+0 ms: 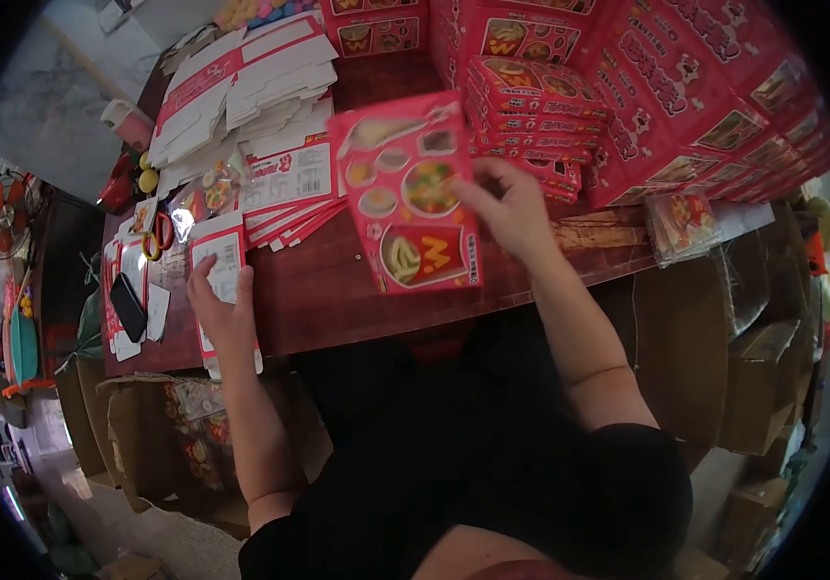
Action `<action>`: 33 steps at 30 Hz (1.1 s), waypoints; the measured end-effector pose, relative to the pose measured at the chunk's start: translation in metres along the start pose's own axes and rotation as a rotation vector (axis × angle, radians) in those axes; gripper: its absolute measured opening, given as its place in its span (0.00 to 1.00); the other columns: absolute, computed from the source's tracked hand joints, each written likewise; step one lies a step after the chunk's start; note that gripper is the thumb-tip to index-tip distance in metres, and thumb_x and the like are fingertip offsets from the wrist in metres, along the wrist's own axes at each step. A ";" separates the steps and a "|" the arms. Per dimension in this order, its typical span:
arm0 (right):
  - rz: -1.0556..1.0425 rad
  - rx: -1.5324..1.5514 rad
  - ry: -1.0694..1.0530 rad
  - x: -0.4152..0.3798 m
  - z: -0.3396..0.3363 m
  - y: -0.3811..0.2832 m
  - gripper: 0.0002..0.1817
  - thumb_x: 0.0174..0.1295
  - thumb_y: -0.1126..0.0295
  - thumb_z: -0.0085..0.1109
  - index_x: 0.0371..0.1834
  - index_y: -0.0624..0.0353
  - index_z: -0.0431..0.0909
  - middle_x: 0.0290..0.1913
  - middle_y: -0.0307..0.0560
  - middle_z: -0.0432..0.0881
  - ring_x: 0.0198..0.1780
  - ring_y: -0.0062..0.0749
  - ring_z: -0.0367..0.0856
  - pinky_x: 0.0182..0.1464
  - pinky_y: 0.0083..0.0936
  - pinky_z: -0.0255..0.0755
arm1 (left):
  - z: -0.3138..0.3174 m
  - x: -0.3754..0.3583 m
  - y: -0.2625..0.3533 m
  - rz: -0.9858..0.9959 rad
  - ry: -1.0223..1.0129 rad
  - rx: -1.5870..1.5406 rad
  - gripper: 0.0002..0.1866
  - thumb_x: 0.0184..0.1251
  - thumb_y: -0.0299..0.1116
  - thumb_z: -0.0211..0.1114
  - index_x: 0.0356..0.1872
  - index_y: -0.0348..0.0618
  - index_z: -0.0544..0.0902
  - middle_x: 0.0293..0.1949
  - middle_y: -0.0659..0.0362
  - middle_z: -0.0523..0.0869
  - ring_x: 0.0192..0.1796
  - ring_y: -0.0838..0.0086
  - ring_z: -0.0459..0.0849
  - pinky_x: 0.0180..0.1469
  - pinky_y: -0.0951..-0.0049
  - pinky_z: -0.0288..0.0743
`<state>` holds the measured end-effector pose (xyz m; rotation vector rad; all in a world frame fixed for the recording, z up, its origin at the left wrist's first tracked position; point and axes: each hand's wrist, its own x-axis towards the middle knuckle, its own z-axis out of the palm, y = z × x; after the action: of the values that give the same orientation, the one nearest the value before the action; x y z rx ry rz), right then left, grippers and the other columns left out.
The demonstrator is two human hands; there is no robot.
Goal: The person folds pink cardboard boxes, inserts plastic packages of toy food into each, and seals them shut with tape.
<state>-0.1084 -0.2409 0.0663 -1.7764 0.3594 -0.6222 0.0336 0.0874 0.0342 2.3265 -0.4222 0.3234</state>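
Observation:
A pink printed box [405, 208] with food pictures is tilted above the table, its broad face towards me. My right hand [507, 208] is closed on its right edge, fingers partly hidden behind it. At the left, my left hand [224, 307] lies over a flat white-and-pink carton [226, 242], thumb and fingers apart; I see no clear grip. Just above that hand are red-and-yellow scissors [158, 237] and clear plastic packets [212, 190]. Beyond them lie piles of unfolded cartons [279, 87].
Pink boxes [540, 92] are stacked at the back, beside a tall wall of them [705, 97] at the right. A black phone [129, 306] lies on the table's left. More packets [681, 227] sit at its right edge. Cardboard boxes [681, 338] stand below.

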 end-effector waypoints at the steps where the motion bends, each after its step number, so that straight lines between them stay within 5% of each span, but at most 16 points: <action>1: 0.042 0.177 0.093 0.011 -0.011 0.009 0.14 0.57 0.63 0.65 0.37 0.64 0.78 0.31 0.41 0.80 0.30 0.18 0.78 0.29 0.18 0.71 | -0.006 0.007 -0.021 -0.087 -0.052 0.106 0.41 0.53 0.55 0.67 0.61 0.36 0.64 0.60 0.47 0.69 0.64 0.53 0.66 0.63 0.58 0.64; 3: 0.127 0.527 0.241 0.034 -0.037 0.012 0.14 0.61 0.61 0.61 0.37 0.63 0.76 0.30 0.40 0.80 0.27 0.21 0.78 0.29 0.18 0.71 | -0.002 0.010 -0.074 -0.264 -0.156 0.318 0.48 0.45 0.54 0.73 0.63 0.35 0.62 0.61 0.45 0.67 0.63 0.50 0.67 0.61 0.58 0.65; 4: 0.083 0.501 0.320 0.047 -0.052 0.019 0.16 0.62 0.59 0.59 0.38 0.63 0.75 0.29 0.40 0.79 0.26 0.21 0.78 0.28 0.19 0.71 | 0.000 0.011 -0.093 -0.312 -0.222 0.338 0.57 0.35 0.57 0.76 0.67 0.40 0.58 0.63 0.45 0.65 0.64 0.49 0.66 0.60 0.53 0.67; 8: 0.135 0.138 0.545 0.063 -0.082 0.032 0.19 0.66 0.55 0.53 0.42 0.63 0.71 0.26 0.41 0.78 0.25 0.23 0.77 0.27 0.19 0.70 | -0.006 0.015 -0.068 -0.334 -0.324 0.537 0.64 0.29 0.61 0.76 0.71 0.54 0.49 0.66 0.46 0.62 0.65 0.49 0.65 0.59 0.44 0.64; 13: 0.001 -0.115 0.325 0.029 -0.036 0.050 0.14 0.66 0.62 0.53 0.44 0.62 0.73 0.29 0.41 0.77 0.29 0.21 0.75 0.32 0.20 0.69 | -0.009 0.027 -0.070 -0.528 -0.400 0.573 0.70 0.22 0.65 0.76 0.72 0.58 0.44 0.64 0.47 0.67 0.63 0.49 0.68 0.59 0.42 0.63; 15: -0.075 -0.171 0.099 0.004 -0.002 0.049 0.14 0.63 0.66 0.56 0.48 0.61 0.73 0.30 0.42 0.77 0.32 0.23 0.75 0.36 0.20 0.70 | -0.015 0.032 -0.077 -0.465 -0.300 0.531 0.65 0.29 0.58 0.77 0.71 0.53 0.47 0.55 0.45 0.76 0.55 0.52 0.77 0.54 0.50 0.70; 17: -0.141 -0.222 -0.071 -0.017 0.025 0.045 0.17 0.61 0.69 0.57 0.52 0.60 0.72 0.31 0.44 0.77 0.33 0.25 0.76 0.39 0.20 0.70 | -0.024 0.031 -0.084 -0.353 -0.077 0.323 0.46 0.41 0.49 0.75 0.63 0.42 0.66 0.40 0.46 0.84 0.39 0.55 0.84 0.43 0.61 0.77; 20: -0.160 -0.177 -0.186 -0.034 0.051 0.044 0.24 0.60 0.68 0.58 0.61 0.57 0.66 0.41 0.47 0.77 0.41 0.31 0.76 0.45 0.25 0.70 | -0.050 0.035 -0.043 -0.280 -0.020 0.246 0.23 0.51 0.45 0.71 0.36 0.32 0.81 0.28 0.50 0.84 0.31 0.64 0.84 0.35 0.67 0.75; 23: -0.195 -0.088 -0.241 -0.037 0.069 0.038 0.35 0.60 0.67 0.59 0.69 0.55 0.53 0.54 0.52 0.71 0.51 0.35 0.73 0.53 0.28 0.67 | -0.061 0.025 0.014 -0.320 0.054 -0.034 0.20 0.57 0.43 0.68 0.38 0.33 0.80 0.27 0.53 0.84 0.29 0.73 0.82 0.34 0.73 0.75; 24: -0.189 -0.003 -0.262 -0.035 0.074 0.028 0.39 0.60 0.66 0.59 0.71 0.54 0.48 0.58 0.53 0.67 0.56 0.36 0.70 0.56 0.29 0.66 | -0.054 0.015 0.036 -0.325 0.040 -0.423 0.17 0.61 0.40 0.66 0.38 0.33 0.80 0.30 0.57 0.84 0.31 0.78 0.80 0.36 0.75 0.74; 26: -0.122 0.234 -0.315 -0.030 0.080 0.019 0.44 0.60 0.65 0.59 0.73 0.53 0.39 0.65 0.55 0.60 0.62 0.38 0.65 0.61 0.30 0.61 | -0.025 -0.003 0.045 -0.227 -0.087 -0.610 0.16 0.62 0.36 0.65 0.42 0.32 0.78 0.34 0.58 0.85 0.36 0.78 0.81 0.40 0.76 0.74; 28: -0.002 0.540 -0.381 -0.024 0.085 0.016 0.47 0.61 0.64 0.58 0.74 0.54 0.33 0.69 0.55 0.53 0.67 0.38 0.59 0.65 0.31 0.56 | 0.009 -0.024 0.055 -0.152 -0.426 -0.728 0.22 0.64 0.33 0.62 0.56 0.34 0.70 0.46 0.52 0.81 0.49 0.74 0.78 0.50 0.74 0.72; 30: -0.078 0.298 -0.259 -0.017 0.087 0.033 0.40 0.66 0.64 0.49 0.74 0.53 0.34 0.71 0.55 0.50 0.69 0.38 0.53 0.68 0.31 0.50 | 0.050 -0.046 0.056 0.078 -0.420 -0.742 0.33 0.64 0.28 0.59 0.67 0.37 0.54 0.56 0.46 0.72 0.60 0.68 0.71 0.59 0.70 0.67; 32: -0.064 0.258 -0.295 -0.015 0.083 0.048 0.36 0.68 0.65 0.44 0.74 0.53 0.35 0.71 0.55 0.50 0.70 0.38 0.52 0.68 0.30 0.48 | 0.061 -0.048 0.062 -0.061 -0.440 -1.034 0.39 0.62 0.22 0.56 0.71 0.41 0.44 0.61 0.44 0.65 0.66 0.65 0.63 0.63 0.67 0.63; 33: -0.084 0.201 -0.331 -0.020 0.084 0.048 0.32 0.70 0.65 0.41 0.73 0.53 0.40 0.69 0.55 0.53 0.69 0.38 0.54 0.68 0.30 0.50 | 0.068 -0.044 0.059 -0.066 -0.374 -1.118 0.38 0.59 0.19 0.54 0.70 0.43 0.47 0.58 0.45 0.68 0.62 0.67 0.67 0.61 0.67 0.65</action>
<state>-0.0730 -0.1776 -0.0002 -1.6703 -0.0052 -0.3968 -0.0227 0.0085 0.0077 1.2758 -0.5224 -0.3336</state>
